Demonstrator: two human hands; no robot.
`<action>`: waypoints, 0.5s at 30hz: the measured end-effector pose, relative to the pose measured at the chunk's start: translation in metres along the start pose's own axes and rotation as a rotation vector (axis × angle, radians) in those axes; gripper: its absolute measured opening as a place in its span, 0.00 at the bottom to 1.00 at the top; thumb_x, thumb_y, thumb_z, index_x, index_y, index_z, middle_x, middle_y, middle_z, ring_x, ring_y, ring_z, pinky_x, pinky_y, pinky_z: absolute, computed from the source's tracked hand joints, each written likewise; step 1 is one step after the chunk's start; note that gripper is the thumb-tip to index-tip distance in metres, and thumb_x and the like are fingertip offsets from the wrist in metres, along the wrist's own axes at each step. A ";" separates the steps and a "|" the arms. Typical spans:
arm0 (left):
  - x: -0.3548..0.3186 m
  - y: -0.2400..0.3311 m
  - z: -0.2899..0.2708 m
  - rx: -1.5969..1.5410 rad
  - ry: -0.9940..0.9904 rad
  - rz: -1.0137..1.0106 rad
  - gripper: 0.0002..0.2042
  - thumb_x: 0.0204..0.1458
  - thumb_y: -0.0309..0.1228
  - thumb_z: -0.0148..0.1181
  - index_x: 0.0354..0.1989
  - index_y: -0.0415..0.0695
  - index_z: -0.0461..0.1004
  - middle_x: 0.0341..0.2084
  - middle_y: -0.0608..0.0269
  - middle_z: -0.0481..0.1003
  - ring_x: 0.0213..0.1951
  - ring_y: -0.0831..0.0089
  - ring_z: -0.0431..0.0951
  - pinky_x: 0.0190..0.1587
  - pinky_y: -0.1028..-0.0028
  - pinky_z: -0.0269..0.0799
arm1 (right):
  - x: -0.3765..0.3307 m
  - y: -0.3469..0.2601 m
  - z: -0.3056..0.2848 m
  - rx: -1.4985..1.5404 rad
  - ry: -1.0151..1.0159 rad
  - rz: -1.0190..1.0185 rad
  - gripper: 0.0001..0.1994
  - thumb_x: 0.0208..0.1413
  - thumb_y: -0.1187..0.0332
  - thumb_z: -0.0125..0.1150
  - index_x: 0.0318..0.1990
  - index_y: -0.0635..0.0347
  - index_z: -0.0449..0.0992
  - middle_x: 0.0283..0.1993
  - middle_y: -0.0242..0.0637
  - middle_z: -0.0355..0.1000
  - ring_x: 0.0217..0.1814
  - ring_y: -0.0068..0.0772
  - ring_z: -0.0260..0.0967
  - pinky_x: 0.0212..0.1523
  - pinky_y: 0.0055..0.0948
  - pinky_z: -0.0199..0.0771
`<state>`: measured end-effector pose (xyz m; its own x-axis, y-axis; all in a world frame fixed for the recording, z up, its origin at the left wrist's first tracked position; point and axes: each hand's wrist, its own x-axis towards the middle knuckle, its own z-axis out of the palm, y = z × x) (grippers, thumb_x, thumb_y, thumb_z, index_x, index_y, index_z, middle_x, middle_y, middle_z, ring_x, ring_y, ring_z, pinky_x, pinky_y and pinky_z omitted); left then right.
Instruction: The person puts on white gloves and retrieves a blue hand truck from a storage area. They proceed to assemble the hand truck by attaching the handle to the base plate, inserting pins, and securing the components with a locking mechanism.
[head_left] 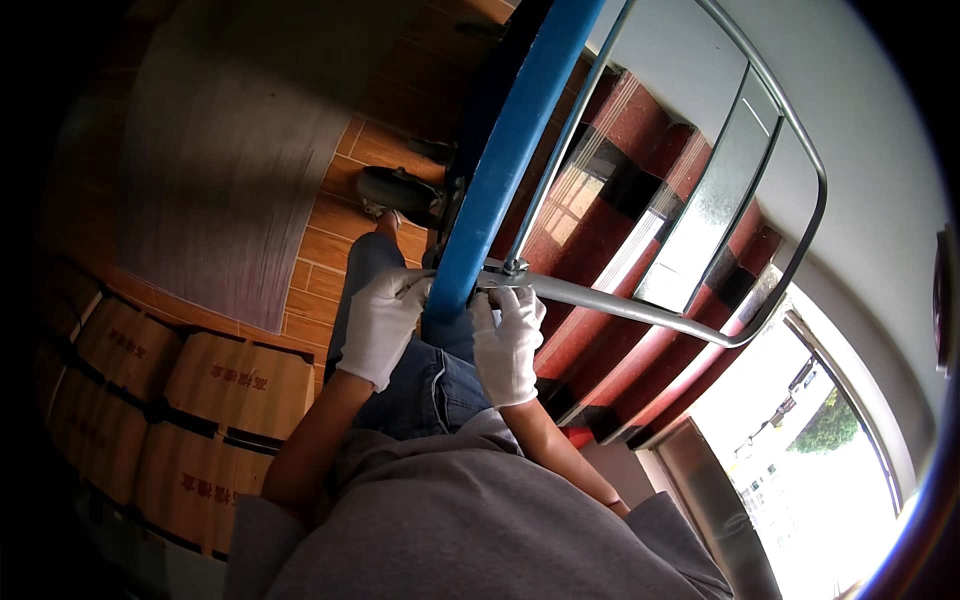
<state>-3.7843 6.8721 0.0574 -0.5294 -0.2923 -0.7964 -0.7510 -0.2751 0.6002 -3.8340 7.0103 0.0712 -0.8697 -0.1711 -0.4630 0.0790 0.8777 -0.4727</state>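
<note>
A blue cart (520,130) stands on edge in front of me, its dark wheel (385,188) facing left. From its near end a grey metal tube handle (600,300) reaches to the right and bends round in a loop, with a flat plate (705,200) set in it. My left hand (383,325), in a white glove, has its fingers closed at the left side of the blue edge. My right hand (507,345), gloved too, is closed just below the bolted joint (515,267) of the handle. Whatever its curled fingers pinch is hidden.
Stacked brown cartons (240,385) sit at the lower left on the wood-look tile floor (320,270), near a grey mat (230,180). Red and black stone steps (610,230) rise beyond the handle at the right. A bright opening (810,450) lies at the lower right.
</note>
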 end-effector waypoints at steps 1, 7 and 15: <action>0.000 -0.001 0.000 0.014 0.021 0.047 0.07 0.54 0.24 0.59 0.40 0.34 0.76 0.31 0.60 0.79 0.34 0.82 0.77 0.37 0.82 0.72 | 0.001 0.000 0.001 -0.038 -0.010 -0.017 0.06 0.49 0.73 0.60 0.36 0.61 0.75 0.43 0.43 0.69 0.46 0.48 0.62 0.46 0.40 0.66; 0.000 -0.025 0.005 0.011 0.092 0.247 0.08 0.55 0.23 0.57 0.42 0.35 0.76 0.34 0.59 0.79 0.36 0.79 0.79 0.38 0.81 0.73 | 0.001 -0.007 0.002 0.018 0.014 -0.036 0.05 0.51 0.72 0.58 0.35 0.60 0.74 0.43 0.43 0.69 0.46 0.50 0.62 0.47 0.41 0.65; 0.000 -0.021 0.001 0.031 0.086 0.230 0.08 0.56 0.23 0.56 0.42 0.35 0.77 0.32 0.60 0.79 0.34 0.80 0.77 0.38 0.81 0.74 | 0.003 -0.009 -0.003 0.109 -0.020 0.020 0.06 0.51 0.70 0.58 0.36 0.59 0.76 0.45 0.42 0.70 0.46 0.48 0.63 0.47 0.40 0.65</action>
<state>-3.7685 6.8787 0.0447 -0.6533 -0.4217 -0.6288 -0.6269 -0.1643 0.7616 -3.8388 7.0032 0.0766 -0.8577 -0.1636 -0.4874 0.1499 0.8272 -0.5415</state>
